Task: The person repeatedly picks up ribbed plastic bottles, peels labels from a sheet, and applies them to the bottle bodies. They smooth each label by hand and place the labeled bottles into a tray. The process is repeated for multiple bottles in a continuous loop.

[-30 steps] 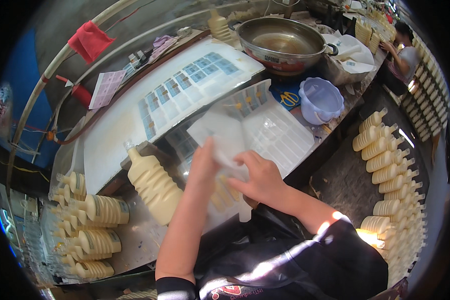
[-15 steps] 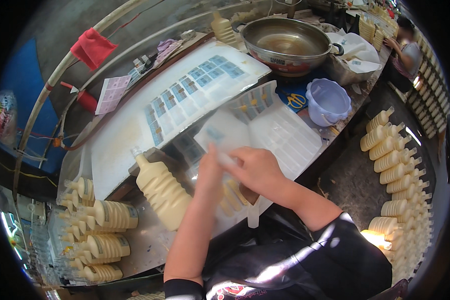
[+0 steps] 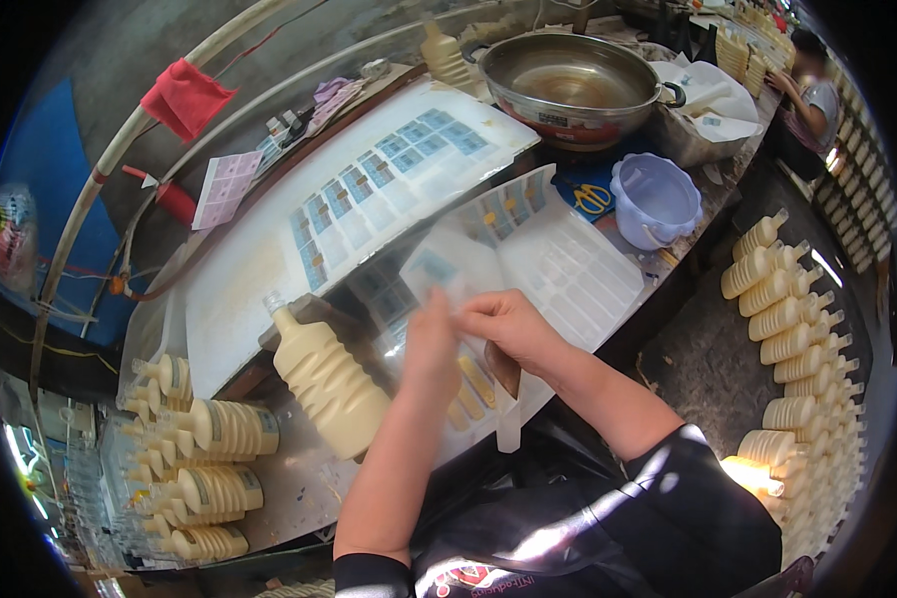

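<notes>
Sheeting [image 3: 453, 253], thin, whitish and partly see-through, with a bluish patch near its lower part, is seen just beyond the fingertips, in front of the spread label sheet [image 3: 580, 271]. The left hand [image 3: 433, 337] is blurred; how far it is open, and whether the sheeting is gripped by it, cannot be told. The right hand [image 3: 508, 325] is set close beside it, its fingers curled in toward the thumb near the sheeting's lower edge; whether that edge is pinched between them cannot be told either.

The sheeting is judged to be very light and limp, easily creased or torn, and likely to cling if damp. A hold is best taken at a bare corner or margin, between thumb and fingertip, so that the bluish patch is neither rubbed nor folded; with both hands spaced along one edge, sagging would be lessened.

To the left, a cream ridged bottle [image 3: 331, 374] is laid on its side on the surface [image 3: 294, 483], apart from the right hand. It is judged stiff and smooth, perhaps slippery, and would be held most surely around its ridged body, not by the clear neck end
</notes>
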{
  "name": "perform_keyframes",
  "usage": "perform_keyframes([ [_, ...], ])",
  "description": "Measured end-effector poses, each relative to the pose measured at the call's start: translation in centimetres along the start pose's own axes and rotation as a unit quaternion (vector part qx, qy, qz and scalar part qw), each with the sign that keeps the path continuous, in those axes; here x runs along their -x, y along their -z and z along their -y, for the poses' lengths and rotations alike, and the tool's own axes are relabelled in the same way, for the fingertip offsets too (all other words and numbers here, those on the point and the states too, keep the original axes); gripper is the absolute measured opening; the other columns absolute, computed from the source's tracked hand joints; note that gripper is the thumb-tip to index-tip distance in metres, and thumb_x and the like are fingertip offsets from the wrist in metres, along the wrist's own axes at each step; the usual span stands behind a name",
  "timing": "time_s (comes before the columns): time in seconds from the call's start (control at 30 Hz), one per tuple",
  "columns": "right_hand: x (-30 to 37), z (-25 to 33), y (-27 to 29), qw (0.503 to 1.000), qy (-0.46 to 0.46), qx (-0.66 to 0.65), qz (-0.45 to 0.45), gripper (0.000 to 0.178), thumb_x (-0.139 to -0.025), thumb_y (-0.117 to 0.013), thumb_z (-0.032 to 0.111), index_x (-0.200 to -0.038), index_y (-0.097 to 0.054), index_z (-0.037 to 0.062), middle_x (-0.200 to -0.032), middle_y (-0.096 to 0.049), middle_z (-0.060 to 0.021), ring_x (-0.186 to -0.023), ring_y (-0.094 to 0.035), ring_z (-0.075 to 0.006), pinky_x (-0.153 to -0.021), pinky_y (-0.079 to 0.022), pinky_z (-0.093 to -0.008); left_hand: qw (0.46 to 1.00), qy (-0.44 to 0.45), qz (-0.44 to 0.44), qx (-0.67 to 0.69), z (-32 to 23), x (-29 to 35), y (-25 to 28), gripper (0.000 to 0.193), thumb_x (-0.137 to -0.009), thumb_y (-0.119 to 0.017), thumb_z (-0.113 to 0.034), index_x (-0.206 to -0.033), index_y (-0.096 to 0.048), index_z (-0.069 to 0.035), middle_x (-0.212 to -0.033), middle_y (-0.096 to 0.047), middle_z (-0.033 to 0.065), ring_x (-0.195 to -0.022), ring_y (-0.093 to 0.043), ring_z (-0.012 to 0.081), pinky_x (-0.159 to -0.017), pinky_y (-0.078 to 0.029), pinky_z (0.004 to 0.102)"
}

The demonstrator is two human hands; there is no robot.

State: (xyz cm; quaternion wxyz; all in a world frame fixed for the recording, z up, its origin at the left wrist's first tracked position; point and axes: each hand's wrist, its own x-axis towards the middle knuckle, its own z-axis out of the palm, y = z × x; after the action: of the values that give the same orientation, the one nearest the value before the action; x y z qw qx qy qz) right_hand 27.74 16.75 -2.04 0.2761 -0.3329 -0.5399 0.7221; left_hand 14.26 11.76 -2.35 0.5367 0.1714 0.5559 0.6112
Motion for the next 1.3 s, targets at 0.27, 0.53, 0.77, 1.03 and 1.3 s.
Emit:
perform_keyframes([
  [0.27, 0.4, -0.5, 0.1, 0.985, -0.060, -0.158, 0.020, 0.025, -0.097, -0.066, 0.018, -0.107, -0.073, -0.0027, -0.103, -0.072, -0.0053, -0.096, -0.063, -0.0112, -0.087, -0.049, -0.0294, 0.997, 0.028, 0.007, 0.075, -1.1, 1.3, -1.6, 0.039, -0.113, -0.039, -0.031, -0.124, -0.059, 0.001, -0.120, -0.065, 0.0094, -0.108, -0.063, 0.0195, -0.098, -0.049, 0.0363],
  [0.53, 0.0, -2.5, 0.6, 0.970, -0.044, -0.230, 0.060, 0.027, -0.098, -0.065, 0.020, -0.114, -0.070, -0.0009, -0.110, -0.070, -0.0049, -0.102, -0.063, -0.0122, -0.090, -0.049, -0.0305, 0.990, 0.037, 0.022, 0.135, -0.4, 1.0, -1.5, 0.040, -0.113, -0.040, -0.033, -0.128, -0.057, 0.000, -0.123, -0.064, 0.0086, -0.112, -0.061, 0.0206, -0.102, -0.047, 0.0379],
  [0.77, 0.6, -2.0, 0.5, 0.964, -0.049, -0.254, 0.068, 0.030, -0.099, -0.065, 0.023, -0.118, -0.068, -0.0001, -0.112, -0.069, -0.0047, -0.103, -0.063, -0.0126, -0.092, -0.049, -0.0308, 0.983, 0.058, 0.024, 0.173, -0.2, 0.7, -1.4, 0.038, -0.112, -0.041, -0.031, -0.130, -0.057, -0.002, -0.123, -0.063, 0.0082, -0.113, -0.060, 0.0218, -0.104, -0.046, 0.0390],
  [1.03, 0.9, -2.3, 0.0, 0.955, -0.038, -0.289, 0.054, 0.029, -0.099, -0.065, 0.024, -0.117, -0.068, 0.0010, -0.111, -0.069, -0.0039, -0.103, -0.063, -0.0123, -0.091, -0.049, -0.0290, 0.977, 0.058, 0.049, 0.201, 0.5, 0.2, -1.1, 0.037, -0.112, -0.044, -0.032, -0.129, -0.057, -0.003, -0.122, -0.064, 0.0091, -0.114, -0.060, 0.0229, -0.103, -0.047, 0.0409],
  [1.3, 1.7, -2.1, -1.2, 0.943, 0.003, -0.333, 0.019, 0.029, -0.098, -0.065, 0.024, -0.118, -0.067, 0.0025, -0.112, -0.069, -0.0039, -0.104, -0.064, -0.0124, -0.092, -0.049, -0.0289, 0.973, 0.022, 0.040, 0.227, 0.7, 0.4, -2.2, 0.036, -0.111, -0.043, -0.029, -0.130, -0.056, -0.001, -0.119, -0.063, 0.0099, -0.110, -0.062, 0.0228, -0.098, -0.049, 0.0407],
])
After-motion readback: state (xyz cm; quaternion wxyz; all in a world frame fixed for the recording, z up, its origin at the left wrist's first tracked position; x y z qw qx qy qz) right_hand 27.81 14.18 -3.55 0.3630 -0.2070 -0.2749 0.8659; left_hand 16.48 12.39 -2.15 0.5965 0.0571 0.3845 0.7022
